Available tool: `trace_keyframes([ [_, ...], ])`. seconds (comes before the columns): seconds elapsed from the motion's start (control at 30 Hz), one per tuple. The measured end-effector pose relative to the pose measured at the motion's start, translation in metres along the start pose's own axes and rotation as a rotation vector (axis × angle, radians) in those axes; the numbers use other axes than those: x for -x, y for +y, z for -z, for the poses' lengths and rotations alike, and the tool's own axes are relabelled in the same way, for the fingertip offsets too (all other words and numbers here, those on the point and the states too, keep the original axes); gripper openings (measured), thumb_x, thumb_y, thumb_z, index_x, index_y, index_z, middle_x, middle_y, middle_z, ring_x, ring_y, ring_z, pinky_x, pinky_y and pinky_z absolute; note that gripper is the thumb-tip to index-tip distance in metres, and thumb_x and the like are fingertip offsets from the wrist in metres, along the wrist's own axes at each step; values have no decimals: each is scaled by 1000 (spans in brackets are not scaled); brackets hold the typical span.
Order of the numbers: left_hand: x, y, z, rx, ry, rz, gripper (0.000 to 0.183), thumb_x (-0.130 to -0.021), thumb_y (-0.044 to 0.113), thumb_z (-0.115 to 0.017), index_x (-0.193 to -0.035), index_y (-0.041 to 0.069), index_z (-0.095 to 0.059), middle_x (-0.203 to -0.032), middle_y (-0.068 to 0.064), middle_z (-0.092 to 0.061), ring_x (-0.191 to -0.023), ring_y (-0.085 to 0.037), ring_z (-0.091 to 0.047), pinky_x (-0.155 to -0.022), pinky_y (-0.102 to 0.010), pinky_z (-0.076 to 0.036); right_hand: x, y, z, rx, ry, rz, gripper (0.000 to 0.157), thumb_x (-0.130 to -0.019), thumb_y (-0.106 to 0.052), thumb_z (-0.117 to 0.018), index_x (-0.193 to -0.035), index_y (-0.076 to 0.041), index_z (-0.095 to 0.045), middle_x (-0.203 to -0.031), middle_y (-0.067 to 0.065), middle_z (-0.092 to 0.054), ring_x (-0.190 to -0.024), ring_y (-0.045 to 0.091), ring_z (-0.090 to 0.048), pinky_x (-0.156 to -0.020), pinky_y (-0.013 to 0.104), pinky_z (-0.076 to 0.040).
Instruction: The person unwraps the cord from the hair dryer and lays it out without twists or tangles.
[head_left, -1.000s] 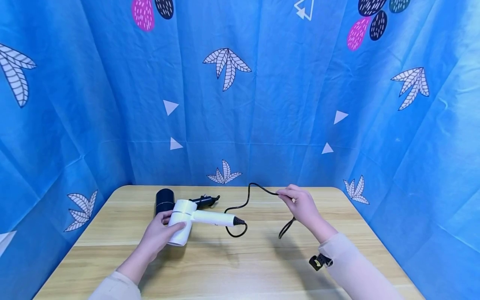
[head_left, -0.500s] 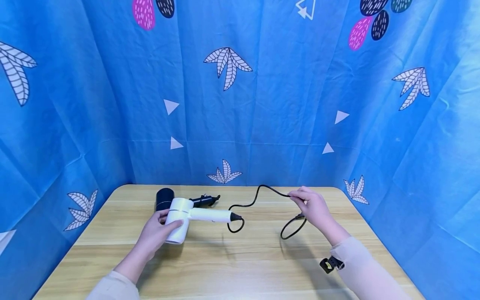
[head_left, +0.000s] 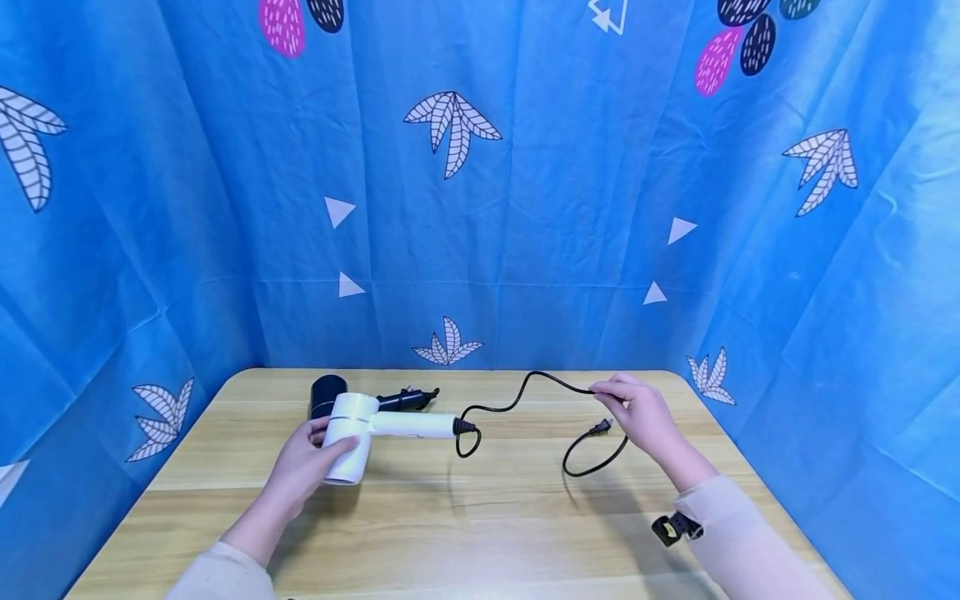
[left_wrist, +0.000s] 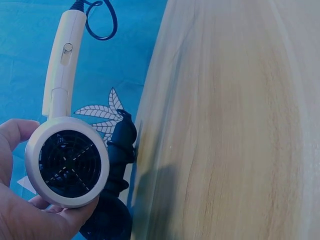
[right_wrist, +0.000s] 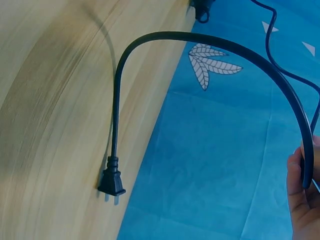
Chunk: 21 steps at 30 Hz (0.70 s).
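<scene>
My left hand point(head_left: 300, 462) grips the barrel of a white hair dryer point(head_left: 347, 454), holding it above the table with its handle pointing right. The left wrist view shows its round grille point(left_wrist: 70, 164) and the switch on the handle. A black cord point(head_left: 525, 385) runs from the handle's end to my right hand point(head_left: 633, 408), which pinches it between thumb and fingers. Past that hand the cord loops down to a two-prong plug point(right_wrist: 111, 180), hanging close over the wood. Behind the white dryer lies a black hair dryer point(head_left: 327, 393), partly hidden by it.
The black dryer's handle point(head_left: 405, 402) points right near the back of the wooden table point(head_left: 465, 542). A blue patterned curtain point(head_left: 450, 225) stands round the back and sides. A black strap device point(head_left: 675, 527) sits on the right sleeve.
My right hand has moved right along with the cord, and the cord's loop has opened so the plug shows. My left hand has shifted slightly left with the white hair dryer.
</scene>
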<state>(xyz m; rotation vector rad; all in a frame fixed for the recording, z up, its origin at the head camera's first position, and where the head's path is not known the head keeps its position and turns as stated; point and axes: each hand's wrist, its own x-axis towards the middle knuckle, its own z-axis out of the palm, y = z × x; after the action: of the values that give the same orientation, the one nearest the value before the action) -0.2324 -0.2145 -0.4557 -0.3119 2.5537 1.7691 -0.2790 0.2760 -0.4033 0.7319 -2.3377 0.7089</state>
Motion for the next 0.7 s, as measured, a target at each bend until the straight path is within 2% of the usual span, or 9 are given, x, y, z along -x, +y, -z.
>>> trace_keyframes([
  [0.27, -1, -2, 4, -1, 11, 10, 92, -91, 42, -72, -155, -3, -23, -148, -29, -36, -128, -43, -45, -102, -52, -46, 2, 8, 8, 31, 4, 3, 18, -84, 6, -75, -97, -5, -79, -86, 2, -69, -70, 7, -58, -57, 25, -48],
  [0.53, -1, -4, 11, -19, 35, 14, 90, -91, 42, -71, -153, -4, -25, -145, -28, -39, -124, -41, -48, -96, -45, -51, 3, 15, 20, 65, -56, -12, 17, -86, 6, -73, -97, -6, -78, -84, -1, -66, -68, 6, -53, -55, 25, -46],
  [0.7, -1, -5, 15, -17, 34, 27, 92, -91, 45, -71, -153, -4, -24, -146, -29, -37, -126, -43, -45, -100, -49, -48, 4, 21, 26, 86, -74, 5, 18, -84, 9, -74, -96, -4, -78, -85, 0, -67, -69, 9, -55, -57, 26, -47],
])
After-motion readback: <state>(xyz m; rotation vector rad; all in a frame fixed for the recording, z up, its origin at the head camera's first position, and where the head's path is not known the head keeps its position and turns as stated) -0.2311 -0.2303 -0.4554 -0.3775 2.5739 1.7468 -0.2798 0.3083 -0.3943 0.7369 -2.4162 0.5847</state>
